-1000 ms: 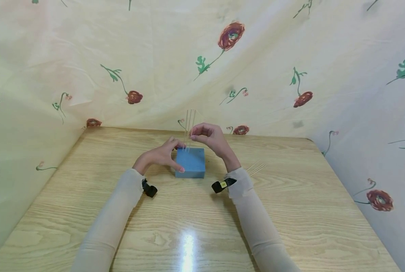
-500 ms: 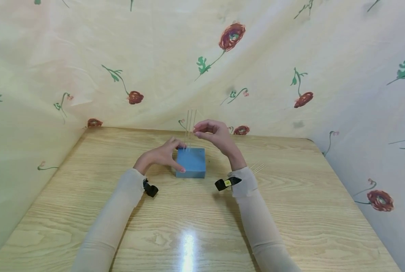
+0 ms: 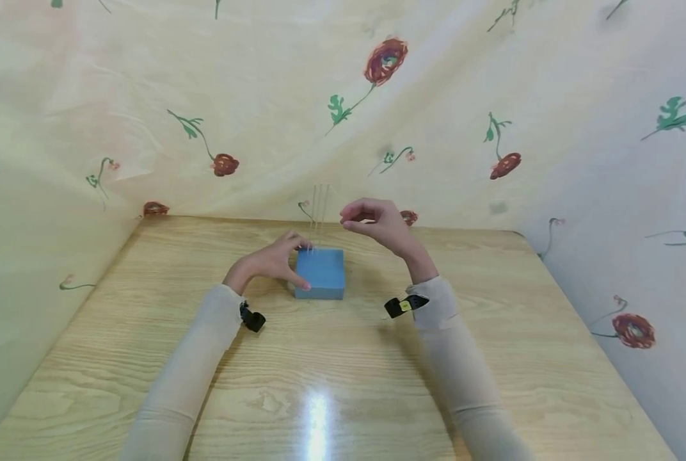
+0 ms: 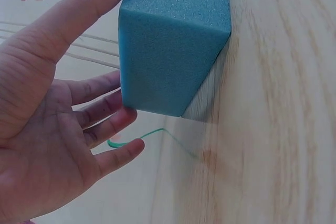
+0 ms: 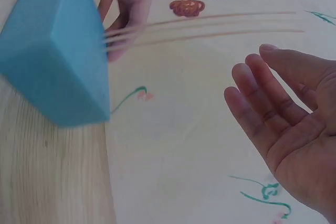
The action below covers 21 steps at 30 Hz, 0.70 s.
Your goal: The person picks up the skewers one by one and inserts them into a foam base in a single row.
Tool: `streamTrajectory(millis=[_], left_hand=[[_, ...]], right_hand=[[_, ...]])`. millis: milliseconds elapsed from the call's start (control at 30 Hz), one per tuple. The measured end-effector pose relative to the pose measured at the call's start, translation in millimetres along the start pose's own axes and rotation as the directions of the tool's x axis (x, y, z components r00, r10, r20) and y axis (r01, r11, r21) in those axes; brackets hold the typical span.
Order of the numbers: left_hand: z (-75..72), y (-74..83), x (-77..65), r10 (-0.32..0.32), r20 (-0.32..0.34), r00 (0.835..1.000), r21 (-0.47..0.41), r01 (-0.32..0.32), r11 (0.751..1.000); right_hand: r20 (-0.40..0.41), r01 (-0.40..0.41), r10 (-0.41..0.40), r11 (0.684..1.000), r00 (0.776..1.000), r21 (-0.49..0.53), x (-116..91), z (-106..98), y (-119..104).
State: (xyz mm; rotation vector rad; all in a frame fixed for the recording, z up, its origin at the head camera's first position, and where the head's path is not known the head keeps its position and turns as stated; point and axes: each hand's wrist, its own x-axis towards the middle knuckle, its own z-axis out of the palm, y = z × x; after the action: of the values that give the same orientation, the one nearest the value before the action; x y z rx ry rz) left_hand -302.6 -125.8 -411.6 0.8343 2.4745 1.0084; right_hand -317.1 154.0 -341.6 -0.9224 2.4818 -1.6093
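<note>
A blue foam block [image 3: 322, 274] lies on the wooden table. Three thin wooden sticks [image 5: 210, 38] stand upright from its top, near the far left corner. My left hand [image 3: 269, 260] holds the block from the left, thumb on the near top edge and fingertips at the far side; the left wrist view shows the thumb on the foam [image 4: 163, 61]. To the right of the sticks and apart from them, my right hand [image 3: 386, 225] hangs in the air. In the right wrist view its fingers are loosely extended and hold nothing.
The wooden table [image 3: 285, 378] meets a flower-printed cloth [image 3: 262, 128] right behind the block. The cloth also rises at both sides. Black wrist cameras sit on both wrists, the right one [image 3: 400, 307] beside the sleeve.
My right hand has drawn away from the upright sticks, to the right and slightly up. The left hand stays at the block. Loose sticks seen earlier on the table are now hidden by the right arm.
</note>
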Motion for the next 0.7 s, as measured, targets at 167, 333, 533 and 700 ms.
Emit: streamTrajectory(millis=[167,333,533,700], left_hand=[[1.0,0.5,-0.3,0.001,0.004,1.0,0.011,-0.001,1.0],[0.2,-1.8,0.7,0.013,0.0,1.0,0.008,-0.013,1.0],[1.6,-4.4,2.8,0.013,-0.002,1.0,-0.008,-0.013,1.0],[2.2,-2.3,2.7,0.015,0.001,1.0,-0.017,-0.015,1.0]], right_hand=[[0.096,-0.026,0.039,0.991,0.995,-0.133,-12,-20,-2],[0.178,-0.049,0.095,0.968,0.98,-0.246,-23,-38,-5],[0.259,-0.054,0.157,0.93,0.953,-0.364,-40,-53,-2],[0.309,-0.054,0.191,0.914,0.932,-0.401,-57,-68,10]])
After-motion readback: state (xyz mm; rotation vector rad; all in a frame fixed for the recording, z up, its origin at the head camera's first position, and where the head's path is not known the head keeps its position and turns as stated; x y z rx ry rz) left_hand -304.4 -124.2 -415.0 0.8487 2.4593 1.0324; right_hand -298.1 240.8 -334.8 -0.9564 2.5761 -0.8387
